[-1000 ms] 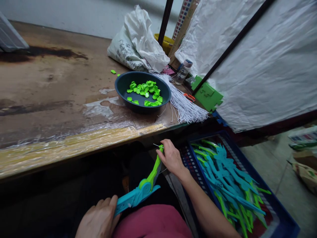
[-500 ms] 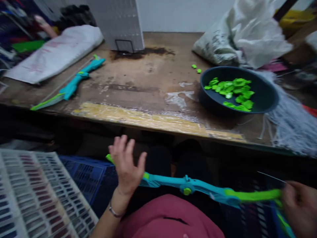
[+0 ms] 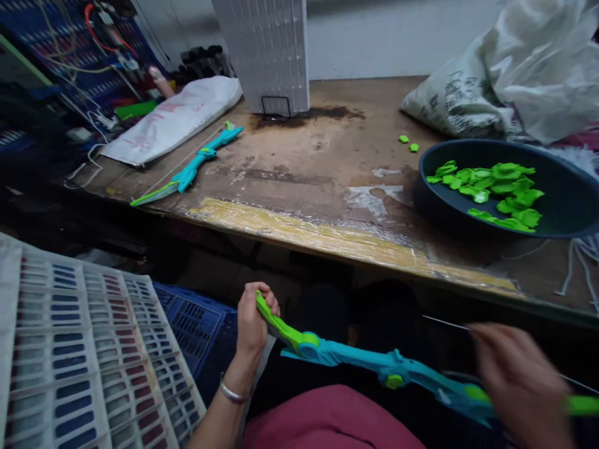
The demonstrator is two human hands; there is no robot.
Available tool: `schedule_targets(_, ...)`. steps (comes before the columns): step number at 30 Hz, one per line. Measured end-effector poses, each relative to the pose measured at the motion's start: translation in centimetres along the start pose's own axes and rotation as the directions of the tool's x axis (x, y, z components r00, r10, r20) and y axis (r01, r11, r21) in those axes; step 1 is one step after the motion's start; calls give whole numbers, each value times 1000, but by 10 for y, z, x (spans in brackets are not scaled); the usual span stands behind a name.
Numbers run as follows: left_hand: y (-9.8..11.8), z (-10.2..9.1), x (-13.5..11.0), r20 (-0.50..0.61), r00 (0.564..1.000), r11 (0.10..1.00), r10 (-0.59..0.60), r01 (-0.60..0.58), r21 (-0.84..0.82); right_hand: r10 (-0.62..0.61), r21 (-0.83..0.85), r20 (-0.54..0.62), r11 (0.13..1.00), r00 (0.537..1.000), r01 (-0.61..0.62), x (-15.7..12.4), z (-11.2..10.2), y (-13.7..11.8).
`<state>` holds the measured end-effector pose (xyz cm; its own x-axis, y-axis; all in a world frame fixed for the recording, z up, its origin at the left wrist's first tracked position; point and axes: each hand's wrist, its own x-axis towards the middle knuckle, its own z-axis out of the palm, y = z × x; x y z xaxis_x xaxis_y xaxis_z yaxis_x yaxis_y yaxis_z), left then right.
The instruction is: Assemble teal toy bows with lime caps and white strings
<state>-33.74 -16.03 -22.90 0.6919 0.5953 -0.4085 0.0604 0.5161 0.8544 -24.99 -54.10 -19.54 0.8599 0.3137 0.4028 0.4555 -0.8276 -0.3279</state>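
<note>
L hand [image 3: 253, 319] closed on green tip of plastic bow [image 3: 355, 358]; R hand [image 3: 519, 380] blurred, grip unclear. Round dark bowl [image 3: 430, 209] w/ green bits [image 3: 496, 190] on scuffed wood worktop [image 3: 304, 168].

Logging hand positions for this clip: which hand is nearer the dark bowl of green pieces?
Right. The right hand, blurred, is below the bowl, off the table edge; the left hand grips the green tip of the toy bow, far to the bowl's left.

Smooth glossy plastic toy bow [image 3: 355, 358]; worn, stained wooden counter [image 3: 299, 162] with shiny clear film at its edge; matt dark plastic bowl [image 3: 435, 202]; crinkled woven sack [image 3: 496, 75].
</note>
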Motion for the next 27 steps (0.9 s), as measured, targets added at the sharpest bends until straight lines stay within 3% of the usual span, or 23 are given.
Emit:
schedule_targets(2,3,12,-12,67,997,998,27,-23,-60,-174,281,58,948,983,151,30,26,-65)
schedule_targets(5,8,22,-28,165,977,982,135,-110,-152,-235,676,120,731,965,94,71,50,-154)
schedule_targets(7,13,21,-36,230,954,967,194,-146,-208,-275,794,165,607,947,38,87,55,-194)
schedule_targets(9,17,17,-43,291,932,956,215,-140,-257,-315,828,200,560,928,12,91,55,-217)
schedule_targets(15,22,6,-53,344,909,934,236,-115,-337,-388,807,218,587,895,57,77,53,-237)
schedule_targets(27,25,8,-50,365,907,950,211,-103,-294,-395,790,175,604,902,111,69,58,-243)
